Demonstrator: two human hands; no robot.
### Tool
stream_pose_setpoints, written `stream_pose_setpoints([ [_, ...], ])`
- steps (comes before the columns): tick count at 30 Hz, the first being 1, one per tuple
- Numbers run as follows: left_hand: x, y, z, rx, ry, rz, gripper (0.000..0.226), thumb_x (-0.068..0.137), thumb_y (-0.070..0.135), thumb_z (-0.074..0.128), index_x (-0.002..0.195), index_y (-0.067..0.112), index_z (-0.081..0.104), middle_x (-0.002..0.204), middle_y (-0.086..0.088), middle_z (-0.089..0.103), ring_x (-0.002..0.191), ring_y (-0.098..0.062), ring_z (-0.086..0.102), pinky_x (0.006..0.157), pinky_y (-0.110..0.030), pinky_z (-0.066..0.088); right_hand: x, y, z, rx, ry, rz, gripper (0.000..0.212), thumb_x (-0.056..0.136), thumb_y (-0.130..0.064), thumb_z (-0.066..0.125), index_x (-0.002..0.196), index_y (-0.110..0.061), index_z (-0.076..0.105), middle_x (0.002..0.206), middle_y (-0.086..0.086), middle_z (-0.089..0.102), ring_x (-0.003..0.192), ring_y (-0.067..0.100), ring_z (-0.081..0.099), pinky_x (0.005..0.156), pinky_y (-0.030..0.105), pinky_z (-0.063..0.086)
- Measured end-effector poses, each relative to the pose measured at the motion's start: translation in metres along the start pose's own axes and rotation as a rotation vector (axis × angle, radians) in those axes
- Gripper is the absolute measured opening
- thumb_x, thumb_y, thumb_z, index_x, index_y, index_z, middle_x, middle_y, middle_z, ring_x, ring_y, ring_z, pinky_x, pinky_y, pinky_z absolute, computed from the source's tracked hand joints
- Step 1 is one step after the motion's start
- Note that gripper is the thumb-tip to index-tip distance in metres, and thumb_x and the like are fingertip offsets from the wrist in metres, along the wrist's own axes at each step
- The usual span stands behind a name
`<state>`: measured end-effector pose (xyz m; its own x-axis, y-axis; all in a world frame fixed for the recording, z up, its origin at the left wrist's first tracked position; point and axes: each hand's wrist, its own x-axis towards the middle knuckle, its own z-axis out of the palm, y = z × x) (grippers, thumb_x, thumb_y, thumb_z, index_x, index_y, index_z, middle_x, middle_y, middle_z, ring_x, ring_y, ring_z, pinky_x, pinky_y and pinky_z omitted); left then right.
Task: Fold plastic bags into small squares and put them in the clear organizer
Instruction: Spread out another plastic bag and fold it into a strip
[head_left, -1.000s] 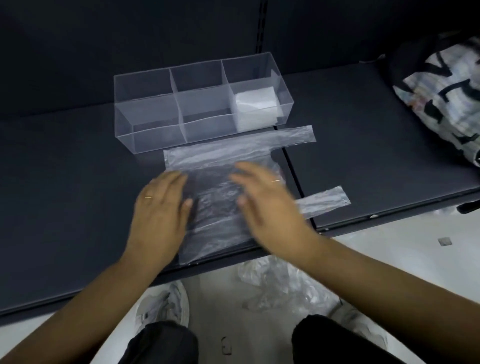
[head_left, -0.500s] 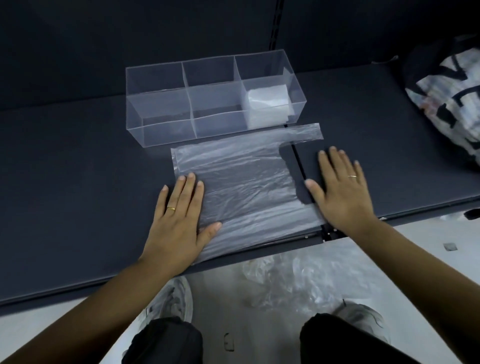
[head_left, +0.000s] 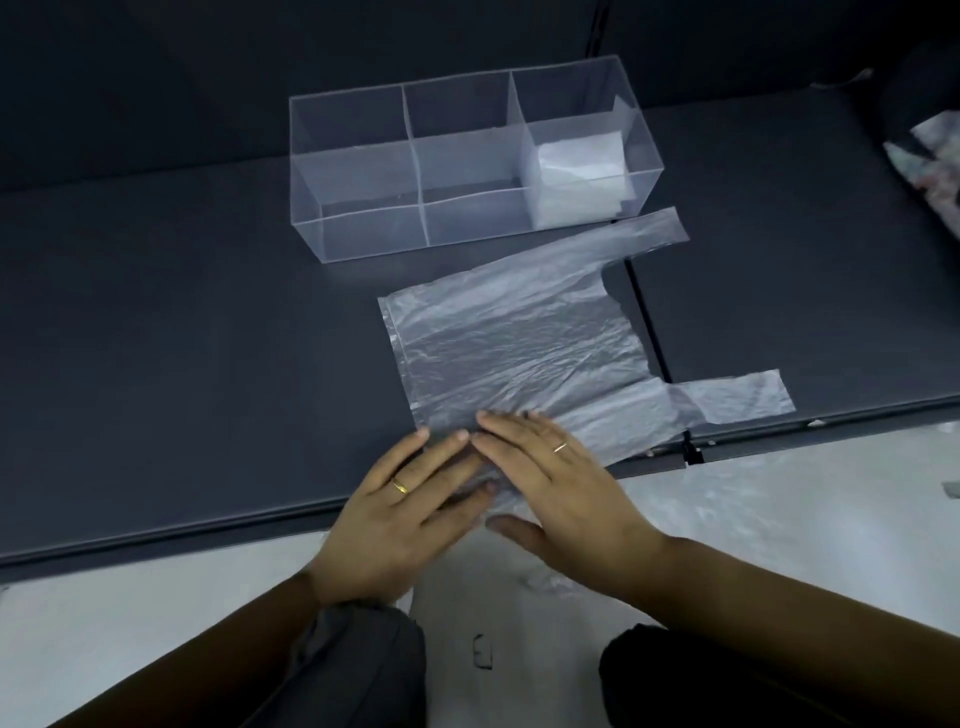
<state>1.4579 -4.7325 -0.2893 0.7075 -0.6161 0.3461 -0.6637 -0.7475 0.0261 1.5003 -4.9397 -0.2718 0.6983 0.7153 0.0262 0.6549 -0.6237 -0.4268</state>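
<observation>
Since half a second ago both hands have come together from the bag's (head_left: 519, 338) two sides to its near edge at 6 o'clock, and the handle that the right hand covered now lies bare. The bag is clear plastic, spread flat and creased on the dark counter (head_left: 182, 338), skewed a little, its sealed bottom toward 9 o'clock and its two handles toward 3 o'clock: the far handle (head_left: 649, 234) runs to 1 o'clock and the near handle (head_left: 737, 397) to 4 o'clock. The left hand (head_left: 405, 514) lies palm down on the bag's near left corner, fingers straight and slightly apart, a ring on one. The right hand (head_left: 566, 493) lies palm down just beside it at 3 o'clock, fingers straight and close together, also ringed; its fingertips touch the left hand's, and its thumb reaches past the counter's front edge. Neither hand grips the plastic. At 11 o'clock from the bag stands the organizer (head_left: 363, 208), near it but apart except where the far handle meets its right front corner. Its near right cell holds folded bags (head_left: 576, 176). A patterned bag (head_left: 930, 171) sits at 2 o'clock, at the frame's edge. Below the counter, at 6 o'clock, are a pale floor (head_left: 104, 623) and the person's dark knees (head_left: 363, 670).
</observation>
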Motion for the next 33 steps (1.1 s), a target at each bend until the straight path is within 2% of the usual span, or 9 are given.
stream_pose_setpoints([
  [4,0.018,0.008,-0.008,-0.134,0.075,-0.042,0.025,0.096,0.017,0.052,0.104,0.015,0.076,0.118,-0.002,0.069,0.116,-0.021,0.061,0.099,-0.041,0.047,-0.004,0.008,-0.003,0.051,0.163,0.022,0.038,0.087,-0.030,0.061,0.116,-0.006,0.066,0.127,0.008,0.062,0.116,0.024,0.060,0.098,0.038,0.047],
  [8,0.030,0.003,-0.031,-0.500,0.049,-0.416,0.025,0.093,0.027,0.053,0.099,0.018,0.076,0.103,0.006,0.073,0.100,-0.008,0.068,0.084,-0.032,0.053,-0.020,0.032,-0.024,-0.018,0.330,0.091,0.016,0.088,-0.021,0.065,0.089,-0.009,0.075,0.106,0.004,0.072,0.093,0.024,0.069,0.088,0.039,0.051],
  [13,0.039,-0.032,-0.074,-0.883,-0.102,-0.805,0.013,0.084,0.042,0.060,0.095,0.041,0.068,0.084,0.022,0.072,0.077,0.002,0.068,0.070,-0.008,0.048,-0.058,0.061,-0.074,-0.002,0.229,0.382,0.017,0.089,-0.036,0.065,0.080,-0.025,0.073,0.075,-0.012,0.069,0.071,0.011,0.065,0.070,0.020,0.043],
  [15,0.041,-0.047,-0.088,-0.995,-0.122,-0.878,0.015,0.076,0.039,0.064,0.088,0.039,0.073,0.083,0.016,0.074,0.079,0.002,0.069,0.073,-0.004,0.046,-0.072,0.067,-0.098,0.168,0.151,0.510,0.010,0.082,-0.044,0.060,0.074,-0.045,0.066,0.075,-0.025,0.067,0.073,-0.007,0.063,0.064,0.004,0.039],
  [18,0.045,-0.064,-0.100,-1.126,-0.132,-0.947,0.021,0.067,0.040,0.070,0.084,0.030,0.077,0.085,0.007,0.076,0.080,-0.002,0.070,0.071,-0.006,0.047,-0.082,0.082,-0.121,0.334,0.082,0.592,0.012,0.073,-0.052,0.060,0.074,-0.046,0.070,0.073,-0.029,0.066,0.069,-0.015,0.059,0.062,-0.003,0.038],
  [21,0.056,-0.083,-0.093,-1.145,-0.137,-1.044,0.027,0.065,0.040,0.072,0.086,0.024,0.078,0.087,0.004,0.076,0.082,-0.001,0.069,0.071,-0.007,0.047,-0.070,0.098,-0.134,0.577,0.136,0.630,0.011,0.073,-0.040,0.068,0.075,-0.031,0.074,0.062,-0.012,0.066,0.055,-0.004,0.055,0.054,0.002,0.038],
  [24,0.068,-0.104,-0.070,-1.086,-0.136,-1.167,0.029,0.064,0.042,0.073,0.083,0.020,0.077,0.086,0.006,0.076,0.080,0.001,0.067,0.078,-0.015,0.044,-0.040,0.121,-0.133,0.667,0.184,0.688,0.014,0.076,-0.039,0.070,0.077,-0.026,0.075,0.066,-0.014,0.064,0.061,-0.005,0.053,0.059,0.002,0.038],
  [28,0.076,-0.124,-0.035,-0.932,-0.060,-1.245,0.015,0.077,0.036,0.076,0.074,0.022,0.075,0.073,0.007,0.074,0.061,0.004,0.062,0.059,-0.008,0.045,0.002,0.152,-0.118,0.608,0.265,0.796,0.012,0.085,-0.024,0.072,0.074,-0.018,0.072,0.066,-0.014,0.064,0.059,-0.007,0.052,0.057,0.001,0.038],
  [33,0.074,-0.131,-0.008,-0.743,0.041,-1.236,0.017,0.081,0.036,0.074,0.070,0.023,0.071,0.059,0.014,0.067,0.047,0.004,0.055,0.054,-0.011,0.043,0.026,0.165,-0.101,0.437,0.348,0.843,0.019,0.084,-0.027,0.073,0.071,-0.014,0.071,0.068,-0.005,0.064,0.060,-0.005,0.054,0.054,0.001,0.036],
])
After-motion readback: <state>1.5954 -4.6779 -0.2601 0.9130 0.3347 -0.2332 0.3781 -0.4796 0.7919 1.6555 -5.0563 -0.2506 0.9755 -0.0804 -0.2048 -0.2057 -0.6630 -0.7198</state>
